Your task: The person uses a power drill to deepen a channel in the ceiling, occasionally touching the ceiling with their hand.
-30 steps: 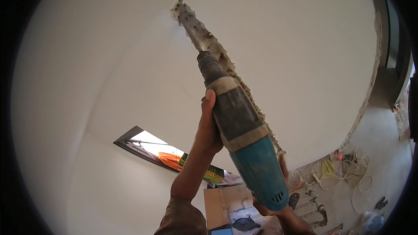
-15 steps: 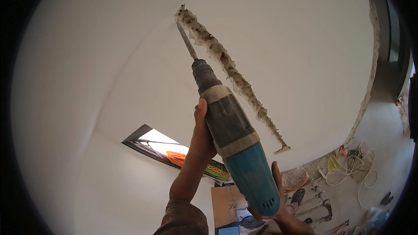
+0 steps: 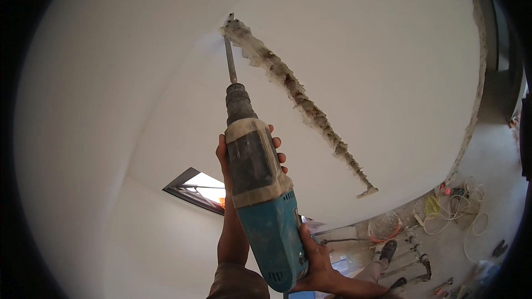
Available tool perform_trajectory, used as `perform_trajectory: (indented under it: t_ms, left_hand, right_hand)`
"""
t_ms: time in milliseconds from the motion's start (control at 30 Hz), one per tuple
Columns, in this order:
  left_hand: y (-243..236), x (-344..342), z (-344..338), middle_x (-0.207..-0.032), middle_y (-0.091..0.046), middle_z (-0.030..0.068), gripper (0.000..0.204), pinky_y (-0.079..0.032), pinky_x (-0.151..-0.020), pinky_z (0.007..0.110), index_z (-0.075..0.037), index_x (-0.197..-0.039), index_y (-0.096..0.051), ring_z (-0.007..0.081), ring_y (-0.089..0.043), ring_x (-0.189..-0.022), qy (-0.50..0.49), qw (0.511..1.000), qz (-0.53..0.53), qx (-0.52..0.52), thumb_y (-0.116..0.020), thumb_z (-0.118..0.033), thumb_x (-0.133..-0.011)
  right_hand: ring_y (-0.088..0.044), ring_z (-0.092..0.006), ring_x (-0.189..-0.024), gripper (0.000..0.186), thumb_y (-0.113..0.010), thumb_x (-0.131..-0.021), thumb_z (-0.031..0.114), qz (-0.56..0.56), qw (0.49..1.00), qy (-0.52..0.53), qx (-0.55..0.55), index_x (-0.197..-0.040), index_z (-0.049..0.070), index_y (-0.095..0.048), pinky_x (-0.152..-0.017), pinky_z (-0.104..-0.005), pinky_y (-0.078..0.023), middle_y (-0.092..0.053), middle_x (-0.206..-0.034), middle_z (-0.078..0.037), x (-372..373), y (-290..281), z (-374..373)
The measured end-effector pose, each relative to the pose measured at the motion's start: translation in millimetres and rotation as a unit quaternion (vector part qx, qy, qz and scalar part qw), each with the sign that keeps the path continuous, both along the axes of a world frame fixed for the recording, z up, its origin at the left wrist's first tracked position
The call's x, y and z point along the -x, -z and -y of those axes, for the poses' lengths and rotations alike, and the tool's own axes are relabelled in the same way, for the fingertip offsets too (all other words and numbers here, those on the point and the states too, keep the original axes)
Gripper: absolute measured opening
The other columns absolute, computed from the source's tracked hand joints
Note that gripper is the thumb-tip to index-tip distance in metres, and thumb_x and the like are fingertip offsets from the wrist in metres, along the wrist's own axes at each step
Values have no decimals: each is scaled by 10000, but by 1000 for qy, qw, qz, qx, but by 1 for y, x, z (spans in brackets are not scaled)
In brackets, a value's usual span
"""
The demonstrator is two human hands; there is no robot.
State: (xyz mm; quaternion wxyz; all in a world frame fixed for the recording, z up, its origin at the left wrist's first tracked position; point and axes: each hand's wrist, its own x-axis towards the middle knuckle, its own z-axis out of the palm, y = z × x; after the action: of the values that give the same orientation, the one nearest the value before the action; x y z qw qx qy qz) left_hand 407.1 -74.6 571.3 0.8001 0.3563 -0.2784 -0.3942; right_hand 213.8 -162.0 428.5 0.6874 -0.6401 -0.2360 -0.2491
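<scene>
A teal and grey rotary hammer (image 3: 263, 227) is held up before the white wall (image 3: 360, 50). My left hand (image 3: 223, 158) wraps round its dark front housing from beneath, the fingertips showing on the far side. Behind it, my right hand (image 3: 320, 266) grips the rear of the tool; the casing partly hides those fingers. The long steel chisel bit (image 3: 230, 61) points up, its tip at the upper end of a rough chipped groove (image 3: 299, 95). This groove runs slantwise down to the right across the wall, with broken plaster edges.
A dark-framed window opening (image 3: 205, 188) lies left of my forearm. At lower right, the floor holds coiled white cable (image 3: 457, 207), a yellow bag (image 3: 432, 207), a reddish round container (image 3: 384, 227) and metal bars (image 3: 404, 266). My shoe (image 3: 388, 250) shows near them.
The rotary hammer has swung more upright and its rear has shifted left. The bit tip now meets the groove's upper end. More of my left fingertips and right hand show.
</scene>
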Motion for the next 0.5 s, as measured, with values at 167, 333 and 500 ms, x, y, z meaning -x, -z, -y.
perform_trajectory:
  t_ms: [167,333,500]
  left_hand:
    - [3,-9,-8,-1146,-479,202,904,-495,-842,547,2,-1366,-268,367,-553,-1024,-6,1000,-14,-1,-412,-702,-816]
    - [4,-21,-11,-1142,-479,197,934,-496,-811,529,2,-1374,-261,361,-551,-1004,4,1000,-14,5,-425,-713,-796]
    - [8,-34,-16,-1111,-485,184,944,-495,-812,515,-4,-1374,-266,358,-550,-990,17,1000,-12,2,-434,-721,-784]
  right_hand:
    - [-622,-362,-885,1140,-790,-565,198,-10,999,21,-22,-1460,29,-103,-754,-426,-502,-607,-976,-204,-10,-1,-11]
    - [-613,-357,-898,1111,-791,-579,195,-40,999,5,12,-1460,49,-132,-761,-431,-493,-601,-994,-189,-16,-4,-13]
    - [-601,-365,-927,1097,-787,-552,166,4,998,59,16,-1458,65,-178,-784,-426,-486,-598,-1004,-183,-29,2,-23]
